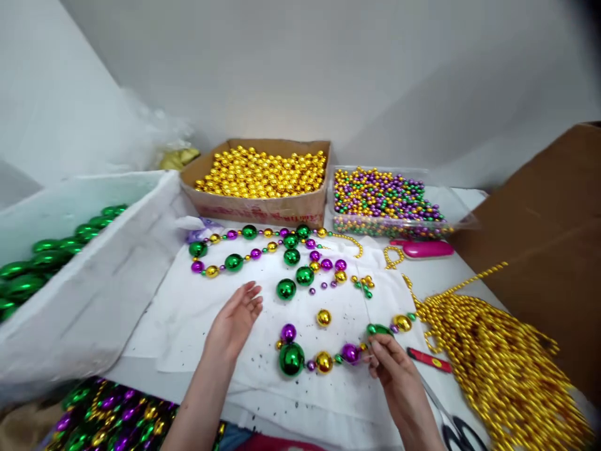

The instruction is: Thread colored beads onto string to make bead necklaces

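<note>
My left hand hovers above the white cloth, its fingers apart and slightly curled, with nothing in them. My right hand is closed in a pinch on a bead string beside a large green bead. That string carries a purple bead, a gold bead and a large green ball at its left end. What exactly lies between the fingertips is partly hidden. Loose green balls and a single gold ball lie between my hands. Farther back stretches a strung bead garland.
Behind the cloth stand a cardboard box of gold beads and a clear tub of small mixed beads. A white foam box with green balls is at left. Gold bead strands, a red cutter and scissors lie at right.
</note>
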Demonstrator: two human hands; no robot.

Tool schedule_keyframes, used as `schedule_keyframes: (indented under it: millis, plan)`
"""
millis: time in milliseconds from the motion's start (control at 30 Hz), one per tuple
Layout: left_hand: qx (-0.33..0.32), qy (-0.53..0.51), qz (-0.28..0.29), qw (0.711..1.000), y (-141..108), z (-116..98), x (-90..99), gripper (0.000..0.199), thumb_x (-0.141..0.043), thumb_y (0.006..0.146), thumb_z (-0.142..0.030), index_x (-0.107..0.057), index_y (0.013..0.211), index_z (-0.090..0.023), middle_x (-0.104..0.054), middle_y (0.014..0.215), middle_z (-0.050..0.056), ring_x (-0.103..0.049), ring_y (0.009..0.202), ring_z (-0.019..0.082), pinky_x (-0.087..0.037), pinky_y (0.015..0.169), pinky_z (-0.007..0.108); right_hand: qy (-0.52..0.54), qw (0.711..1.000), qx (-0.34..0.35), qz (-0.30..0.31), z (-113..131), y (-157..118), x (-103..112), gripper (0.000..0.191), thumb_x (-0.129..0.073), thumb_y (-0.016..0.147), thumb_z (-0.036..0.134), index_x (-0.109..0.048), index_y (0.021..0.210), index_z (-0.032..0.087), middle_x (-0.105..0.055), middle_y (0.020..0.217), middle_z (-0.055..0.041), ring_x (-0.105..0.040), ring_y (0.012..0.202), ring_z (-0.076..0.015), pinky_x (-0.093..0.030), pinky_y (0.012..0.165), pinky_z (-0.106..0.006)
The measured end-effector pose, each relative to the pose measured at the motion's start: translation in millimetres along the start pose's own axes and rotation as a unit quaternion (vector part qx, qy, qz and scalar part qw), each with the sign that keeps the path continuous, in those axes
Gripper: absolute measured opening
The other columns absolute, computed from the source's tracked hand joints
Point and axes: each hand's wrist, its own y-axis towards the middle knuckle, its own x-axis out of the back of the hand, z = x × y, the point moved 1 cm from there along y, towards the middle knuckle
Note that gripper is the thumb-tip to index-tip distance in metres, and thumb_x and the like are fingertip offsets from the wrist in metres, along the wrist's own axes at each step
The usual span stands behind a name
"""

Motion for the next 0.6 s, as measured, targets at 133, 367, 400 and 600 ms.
schedule_keyframes:
  millis: [133, 367, 400, 600]
  plan:
    - [-0.134, 0.081, -0.033, 0.987, -49, -38, 10.4, 0.020, -0.062, 0.082, -0.027, -0.066, 0.098, -0.016, -0.066, 0.093, 0.007, -0.062, 0.079, 0.015, -0.054, 0.071, 0.024, -0.007, 0.999, -0.032, 0.021, 3, 11, 2, 0.030, -0.076, 0.070, 0.039, -0.063, 0.091, 0.021, -0.059, 0.062, 0.0013, -0.051, 0.061, -0.0133, -0.040, 0.050, -0.020]
    - [-0.262, 0.232, -0.094, 0.932, -87, -62, 0.0, 0.027, -0.072, 0.073, -0.035, -0.067, 0.094, -0.017, -0.067, 0.087, 0.005, -0.061, 0.076, 0.015, -0.053, 0.068, 0.021, 0.007, 0.998, -0.040, 0.043, 5, 16, 1, 0.033, -0.075, 0.071, 0.040, -0.062, 0.093, 0.020, -0.058, 0.063, 0.0021, -0.051, 0.062, -0.0118, -0.040, 0.051, -0.019]
    - [-0.260, 0.239, -0.099, 0.930, -85, -65, 2.3, 0.028, -0.072, 0.073, -0.035, -0.067, 0.094, -0.017, -0.067, 0.087, 0.005, -0.061, 0.076, 0.015, -0.053, 0.068, 0.021, 0.006, 0.998, -0.046, 0.044, 2, 16, 2, 0.033, -0.076, 0.071, 0.041, -0.062, 0.093, 0.020, -0.058, 0.061, 0.0023, -0.051, 0.061, -0.0118, -0.040, 0.051, -0.019]
    - [-0.299, 0.234, -0.148, 0.913, -71, -98, 29.7, 0.033, -0.078, 0.064, -0.038, -0.068, 0.088, -0.018, -0.067, 0.083, 0.003, -0.061, 0.072, 0.013, -0.053, 0.065, 0.017, 0.007, 0.998, -0.059, 0.028, -17, 16, 1, 0.041, -0.081, 0.063, 0.042, -0.063, 0.090, 0.018, -0.059, 0.061, 0.0007, -0.052, 0.056, -0.0109, -0.038, 0.044, -0.017]
